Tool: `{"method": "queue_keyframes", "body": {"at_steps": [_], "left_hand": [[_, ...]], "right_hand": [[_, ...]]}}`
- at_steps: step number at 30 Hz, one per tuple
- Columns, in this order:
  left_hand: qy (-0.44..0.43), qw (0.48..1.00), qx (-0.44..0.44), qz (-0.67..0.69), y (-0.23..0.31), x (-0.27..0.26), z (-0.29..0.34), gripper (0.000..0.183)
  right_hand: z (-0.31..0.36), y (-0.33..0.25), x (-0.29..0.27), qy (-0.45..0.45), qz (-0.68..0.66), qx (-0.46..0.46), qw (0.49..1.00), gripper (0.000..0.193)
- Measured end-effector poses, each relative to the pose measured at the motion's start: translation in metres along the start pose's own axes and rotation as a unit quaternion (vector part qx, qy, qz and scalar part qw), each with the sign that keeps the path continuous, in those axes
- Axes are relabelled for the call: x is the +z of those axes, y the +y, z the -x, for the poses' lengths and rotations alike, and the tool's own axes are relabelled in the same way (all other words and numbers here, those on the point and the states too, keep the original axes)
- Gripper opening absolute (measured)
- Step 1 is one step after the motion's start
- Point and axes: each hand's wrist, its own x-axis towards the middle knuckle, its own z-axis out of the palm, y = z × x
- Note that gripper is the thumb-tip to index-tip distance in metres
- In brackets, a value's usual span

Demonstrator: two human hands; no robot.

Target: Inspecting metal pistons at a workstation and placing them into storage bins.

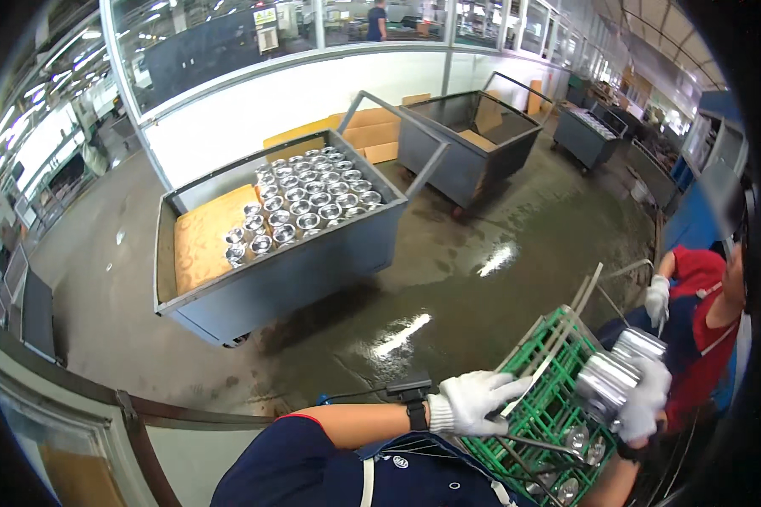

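My left hand, in a white glove, lies against the near left side of a green wire rack. Its fingers are stretched out and apart, beside a pale bar that runs along the rack. Above the rack's right part, my gloved right hand is closed round a shiny ribbed metal cup, tilted on its side. A second shiny metal cup is just beyond it; whether my hand holds that one too is hidden. Several shiny metal cups sit low in the rack.
A grey wheeled bin at centre left holds rows of metal cups and a tan sheet. Another grey bin and a third stand behind. A co-worker in red is close on my right. The floor looks wet.
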Motion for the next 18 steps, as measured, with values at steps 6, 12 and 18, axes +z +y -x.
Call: {"method": "queue_keyframes", "body": {"at_steps": [6, 12, 18], "left_hand": [[-0.004, 0.974, -0.223, -0.035, -0.149, -0.088, 0.126, 0.050], [-0.058, 0.800, -0.588, -0.108, -0.238, -0.153, 0.297, 0.062], [0.001, 0.754, -0.653, -0.068, -0.274, -0.181, 0.375, 0.064]], "right_hand": [[-0.033, -0.112, -0.096, -0.112, -0.599, 0.336, 0.718, 0.044], [-0.078, -0.314, -0.022, -0.099, -0.304, 0.007, 0.947, 0.045], [-0.096, -0.315, 0.095, -0.212, -0.232, -0.159, 0.936, 0.041]]}}
